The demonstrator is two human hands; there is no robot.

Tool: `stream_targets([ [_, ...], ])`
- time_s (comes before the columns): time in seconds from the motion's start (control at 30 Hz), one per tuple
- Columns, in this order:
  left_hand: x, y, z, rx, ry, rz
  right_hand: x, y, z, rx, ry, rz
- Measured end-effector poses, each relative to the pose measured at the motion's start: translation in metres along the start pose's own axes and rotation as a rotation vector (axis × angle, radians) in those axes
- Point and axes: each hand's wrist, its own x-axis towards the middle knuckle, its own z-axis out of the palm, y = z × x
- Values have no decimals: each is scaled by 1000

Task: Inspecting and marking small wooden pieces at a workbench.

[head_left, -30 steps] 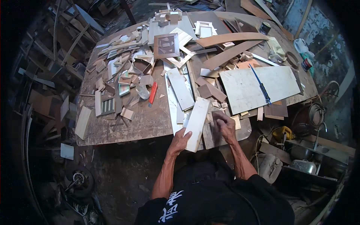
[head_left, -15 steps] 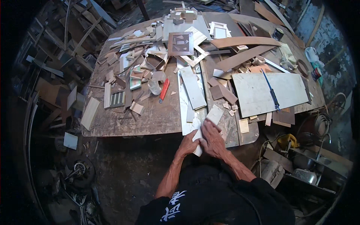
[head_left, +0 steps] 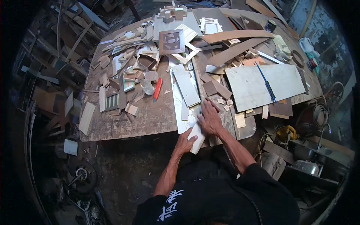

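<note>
The left hand (head_left: 185,141) is closed around the near end of a pale flat strip (head_left: 196,137), with the thumb on top. The strip sticks out past the near edge of the bench (head_left: 150,120). The right hand (head_left: 210,119) lies flat and open on the far part of the strip and presses it down on the bench, fingers spread.

The strip looks thin, stiff and light, like a piece of board. It will likely not bend much, but a thin piece like this could snap if pushed hard at the hanging end. Its smooth face may slide on the bench. The long edges near the middle look like the best place to hold it.

Just past the hands lies a longer pale board (head_left: 186,84). A red knife (head_left: 157,90) lies to its left. Farther right is a big white panel (head_left: 264,85) with a blue stick (head_left: 265,82) on it. Small wood scraps (head_left: 123,71) cover the far side.
</note>
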Motion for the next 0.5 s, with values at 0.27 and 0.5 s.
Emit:
stream_targets([
  [0.27, -3, -28, 10, -35, 72, 119, -48, -22, 17, -113, -79, -118],
  [0.5, -2, -21, 12, -70, 89, 79, -40, -39, 22, 7, -112, 82],
])
